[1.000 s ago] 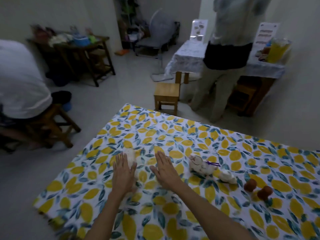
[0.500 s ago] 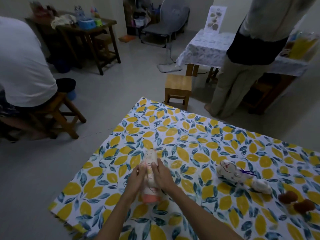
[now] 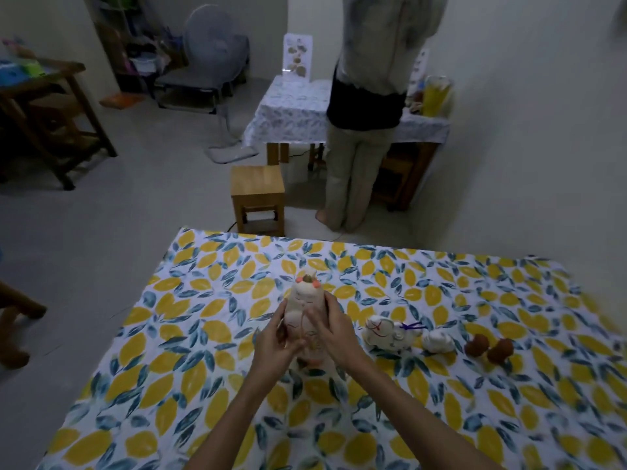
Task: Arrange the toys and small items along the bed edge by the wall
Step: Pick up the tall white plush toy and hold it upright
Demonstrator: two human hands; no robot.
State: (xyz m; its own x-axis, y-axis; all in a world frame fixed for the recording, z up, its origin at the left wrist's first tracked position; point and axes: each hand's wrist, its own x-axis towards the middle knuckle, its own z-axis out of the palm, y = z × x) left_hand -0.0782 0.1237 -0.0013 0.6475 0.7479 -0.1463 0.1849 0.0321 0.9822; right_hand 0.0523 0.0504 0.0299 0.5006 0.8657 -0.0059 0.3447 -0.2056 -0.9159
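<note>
White cat figurine (image 3: 304, 301) sat upright between both hands over the leaf-print bedsheet (image 3: 190, 334). Left hand (image 3: 275, 340) fingers gripped its left side, right hand (image 3: 330, 329) fingers its right; forearms converged from below.

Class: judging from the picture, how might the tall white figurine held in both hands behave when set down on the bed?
The tall figurine looks narrow for its height, so it may tip on the soft sheet. It keeps its shape between both hands, so probably stiff, perhaps breakable.

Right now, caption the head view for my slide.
Both hands, left hand and right hand, hold a cat figurine upright over the bedsheet.
</note>
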